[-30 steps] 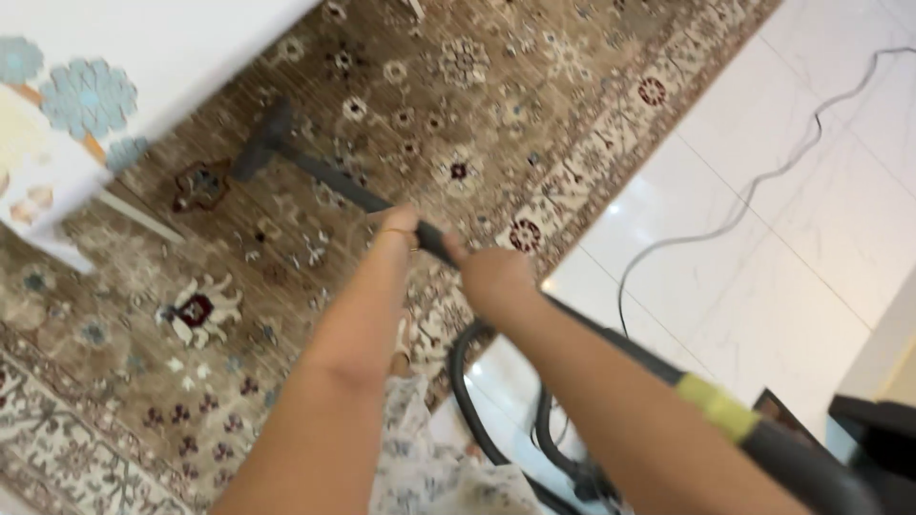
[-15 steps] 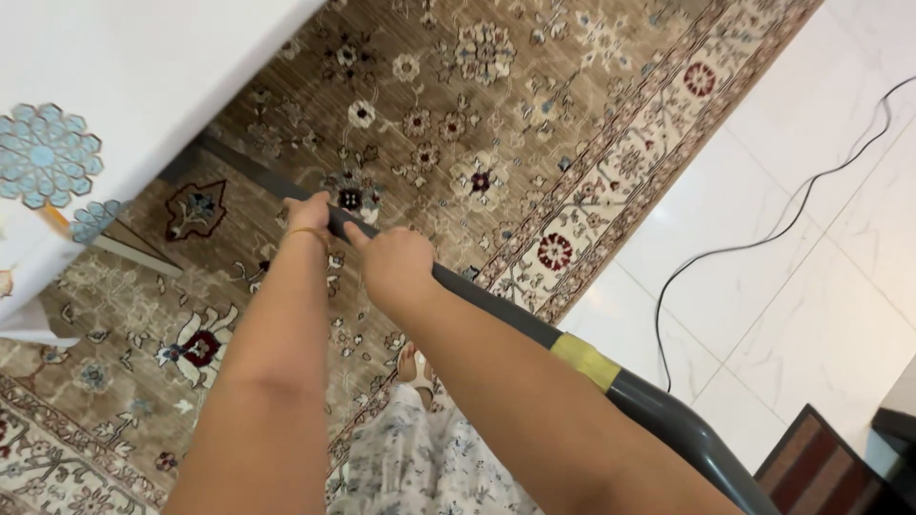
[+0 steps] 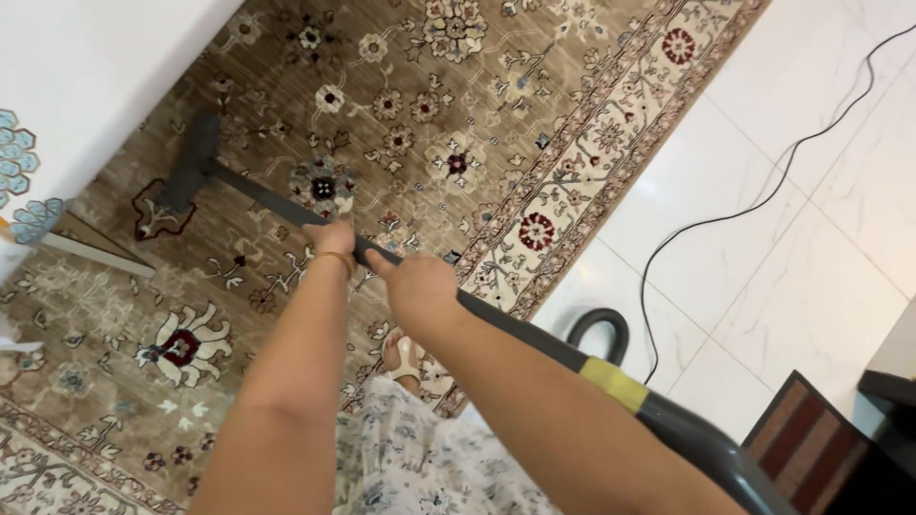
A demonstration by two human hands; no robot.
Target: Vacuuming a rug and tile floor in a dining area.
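Note:
Both my hands grip a dark grey vacuum wand (image 3: pixel 267 198) that runs diagonally across a brown patterned carpet (image 3: pixel 458 105). My left hand (image 3: pixel 331 238) is closed on the tube further forward. My right hand (image 3: pixel 417 288) holds it just behind. The floor nozzle (image 3: pixel 189 162) rests on the carpet near a white tablecloth (image 3: pixel 67 76) at the upper left. A yellow band (image 3: pixel 614 383) wraps the tube close to the curved handle at lower right.
White marble tiles (image 3: pixel 792 191) lie to the right with a black power cable (image 3: pixel 763 205) trailing across them. A loop of black hose (image 3: pixel 601 329) sits by the carpet edge. A dark striped mat (image 3: pixel 806 434) is at lower right. My sandalled foot (image 3: pixel 401 358) shows below.
The wand has been pulled back: the nozzle, under the tablecloth edge half a second ago, is now out in the open on the carpet. Both hands kept their grip.

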